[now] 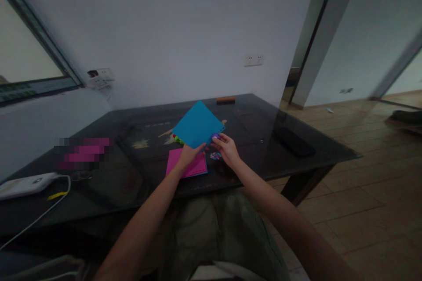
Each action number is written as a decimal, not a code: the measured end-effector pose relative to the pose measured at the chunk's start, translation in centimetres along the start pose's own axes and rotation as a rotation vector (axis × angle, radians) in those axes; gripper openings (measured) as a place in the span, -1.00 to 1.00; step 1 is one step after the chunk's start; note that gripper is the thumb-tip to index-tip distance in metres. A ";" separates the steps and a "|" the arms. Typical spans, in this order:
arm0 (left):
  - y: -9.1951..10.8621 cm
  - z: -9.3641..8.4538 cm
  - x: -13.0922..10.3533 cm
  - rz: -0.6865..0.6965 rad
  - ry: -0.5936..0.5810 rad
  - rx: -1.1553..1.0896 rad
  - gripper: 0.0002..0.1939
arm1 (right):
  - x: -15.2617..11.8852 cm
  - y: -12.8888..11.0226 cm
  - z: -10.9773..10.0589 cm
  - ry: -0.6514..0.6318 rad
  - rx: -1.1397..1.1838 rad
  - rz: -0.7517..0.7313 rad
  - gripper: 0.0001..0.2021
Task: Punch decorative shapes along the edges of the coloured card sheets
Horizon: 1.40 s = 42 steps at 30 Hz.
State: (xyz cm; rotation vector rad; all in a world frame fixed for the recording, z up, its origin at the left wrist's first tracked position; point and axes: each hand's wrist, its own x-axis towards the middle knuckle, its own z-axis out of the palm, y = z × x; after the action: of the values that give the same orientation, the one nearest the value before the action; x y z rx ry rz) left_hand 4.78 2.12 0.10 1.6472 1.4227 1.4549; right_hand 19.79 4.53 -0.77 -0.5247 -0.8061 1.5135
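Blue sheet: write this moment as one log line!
left hand: holds blue sheet | right hand: holds purple item at sheet's edge | pink sheet: on table

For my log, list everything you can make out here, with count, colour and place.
Table: one, black, centre
Blue sheet: one, blue, held above the table
Purple piece: one, purple, at the sheet's right edge
Pink sheet: one, pink, table's near side
Small pile: one, multicoloured, right of the pink sheet
Green-and-red item: count unclear, partly behind the blue sheet
Brown bar: one, brown, table's far edge
Dark slab: one, black, table's right
Pixelated item: one, pink, table's left
White device: one, white, left, with cable
Yellow strip: one, yellow, beside the cable
Trousers: one pair, grey-green, below
Hands: two, bare; left on blue sheet, right on purple piece
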 end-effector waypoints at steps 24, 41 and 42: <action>-0.1 0.0 0.0 0.017 -0.027 0.003 -0.55 | 0.0 0.0 -0.2 -0.055 -0.095 0.010 -0.69; 0.2 0.0 -0.1 0.010 -0.014 0.010 -0.56 | 0.0 0.0 -0.3 -0.015 -0.124 0.011 -0.69; 0.1 0.0 -0.1 0.012 -0.015 0.015 -0.56 | 0.0 0.0 -0.3 -0.009 -0.124 0.008 -0.69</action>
State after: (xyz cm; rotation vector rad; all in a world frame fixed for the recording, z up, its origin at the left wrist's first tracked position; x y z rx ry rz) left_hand 4.84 1.98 0.19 1.6752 1.4206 1.4390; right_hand 20.00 4.57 -0.95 -0.6139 -0.9097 1.4808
